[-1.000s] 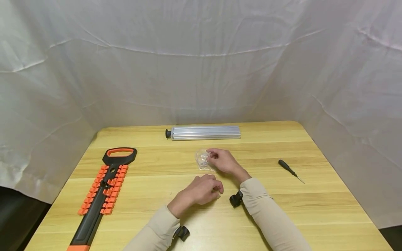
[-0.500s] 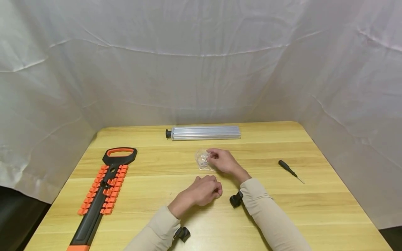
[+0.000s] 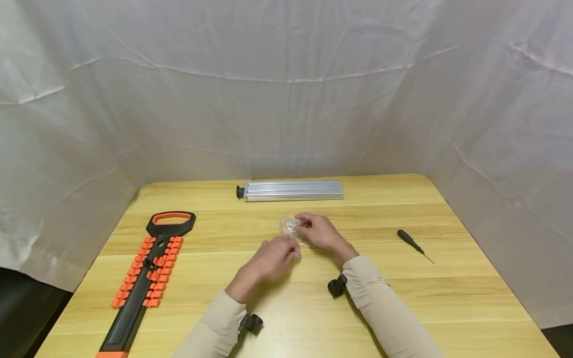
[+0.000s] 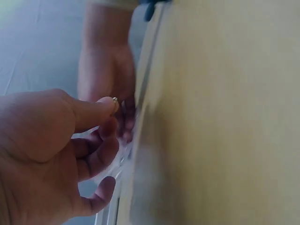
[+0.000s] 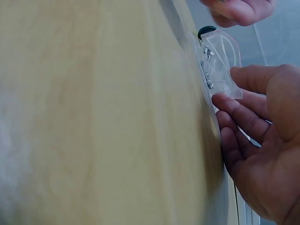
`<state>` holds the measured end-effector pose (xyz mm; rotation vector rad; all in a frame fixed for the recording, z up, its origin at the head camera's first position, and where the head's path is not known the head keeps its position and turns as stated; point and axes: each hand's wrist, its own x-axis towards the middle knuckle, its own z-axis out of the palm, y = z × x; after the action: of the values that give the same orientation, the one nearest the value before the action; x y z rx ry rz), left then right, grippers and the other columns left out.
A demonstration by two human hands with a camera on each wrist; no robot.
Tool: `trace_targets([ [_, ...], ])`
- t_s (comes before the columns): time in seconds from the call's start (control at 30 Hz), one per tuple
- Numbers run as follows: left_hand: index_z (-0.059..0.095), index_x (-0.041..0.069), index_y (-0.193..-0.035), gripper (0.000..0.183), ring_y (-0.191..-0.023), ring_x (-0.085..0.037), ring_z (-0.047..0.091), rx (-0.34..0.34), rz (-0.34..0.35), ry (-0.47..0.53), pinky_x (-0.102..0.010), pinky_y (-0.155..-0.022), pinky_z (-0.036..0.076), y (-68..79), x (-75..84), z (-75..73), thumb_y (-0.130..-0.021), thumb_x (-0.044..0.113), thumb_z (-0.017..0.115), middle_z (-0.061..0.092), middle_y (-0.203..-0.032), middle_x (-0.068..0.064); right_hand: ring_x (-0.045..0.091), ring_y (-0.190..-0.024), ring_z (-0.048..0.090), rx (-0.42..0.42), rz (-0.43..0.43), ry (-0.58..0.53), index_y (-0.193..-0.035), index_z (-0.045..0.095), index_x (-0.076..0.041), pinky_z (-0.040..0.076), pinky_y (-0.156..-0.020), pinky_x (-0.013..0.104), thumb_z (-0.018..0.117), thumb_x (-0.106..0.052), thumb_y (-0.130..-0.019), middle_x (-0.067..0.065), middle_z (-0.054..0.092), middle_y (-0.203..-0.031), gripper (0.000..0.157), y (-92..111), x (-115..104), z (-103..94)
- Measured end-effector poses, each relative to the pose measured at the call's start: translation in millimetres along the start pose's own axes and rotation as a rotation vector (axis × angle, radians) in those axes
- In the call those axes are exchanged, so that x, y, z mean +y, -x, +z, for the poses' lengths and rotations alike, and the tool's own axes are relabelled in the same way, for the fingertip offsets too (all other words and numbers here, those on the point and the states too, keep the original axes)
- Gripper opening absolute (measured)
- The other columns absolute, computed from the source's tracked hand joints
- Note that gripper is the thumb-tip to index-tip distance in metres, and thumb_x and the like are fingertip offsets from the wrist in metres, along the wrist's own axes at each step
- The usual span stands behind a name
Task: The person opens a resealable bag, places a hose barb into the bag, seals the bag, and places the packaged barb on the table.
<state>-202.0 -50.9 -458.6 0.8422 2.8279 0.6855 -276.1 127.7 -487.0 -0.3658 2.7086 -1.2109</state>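
My left hand (image 3: 272,259) is close to a small clear zip bag (image 3: 287,222), just in front of it. Between its thumb and forefinger it pinches a tiny shiny metal piece (image 4: 115,99), too small to identify. My right hand (image 3: 320,231) holds the bag's right edge between thumb and fingers on the tabletop. In the right wrist view, several small silvery metal parts (image 5: 208,52) lie inside the bag, and the fingertips of the left hand (image 5: 241,10) show above it.
An aluminium profile (image 3: 293,191) with a black knob lies at the back. To the right is a black-handled screwdriver (image 3: 409,239). A black and orange rack-like tool (image 3: 147,268) lies at left. Pale fabric hangs behind the wooden table (image 3: 447,298).
My left hand has moved forward and slightly left, up to the bag, still pinching the tiny metal piece. The right hand has stayed in place on the bag.
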Motion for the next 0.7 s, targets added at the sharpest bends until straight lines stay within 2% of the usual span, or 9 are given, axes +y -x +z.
trace_targets([
  [0.2,0.065,0.017,-0.099,0.012,-0.084,-0.012,0.053,0.105,-0.109,0.066,-0.037,-0.076,0.045,-9.5,-15.1,-11.7,-0.098,0.025,0.056,0.059,-0.095,0.005,0.014,-0.096,0.063,0.000,-0.016,0.005,-0.128,0.062,-0.019,0.052,-0.089,0.035,0.065,-0.028,-0.092,-0.001,0.069,-0.104,0.038,0,2,-1.1],
  [0.43,0.065,0.018,-0.098,0.011,-0.084,-0.012,0.054,0.185,-0.184,0.011,-0.042,-0.077,0.046,-19.6,-28.2,-10.8,-0.098,0.025,0.056,0.058,-0.093,0.004,0.014,-0.097,0.063,-0.027,-0.031,-0.005,-0.130,0.060,-0.017,0.052,-0.088,0.034,0.064,-0.026,-0.092,0.000,0.069,-0.106,0.039,1,1,-1.9],
  [0.7,0.066,0.019,-0.098,0.012,-0.088,-0.013,0.057,0.205,-0.223,0.008,-0.044,-0.082,0.045,-29.4,-29.0,-7.7,-0.098,0.026,0.056,0.062,-0.099,0.004,0.013,-0.095,0.063,-0.025,-0.040,-0.004,-0.130,0.060,-0.017,0.052,-0.087,0.033,0.064,-0.025,-0.092,-0.001,0.069,-0.104,0.039,1,2,-1.4],
])
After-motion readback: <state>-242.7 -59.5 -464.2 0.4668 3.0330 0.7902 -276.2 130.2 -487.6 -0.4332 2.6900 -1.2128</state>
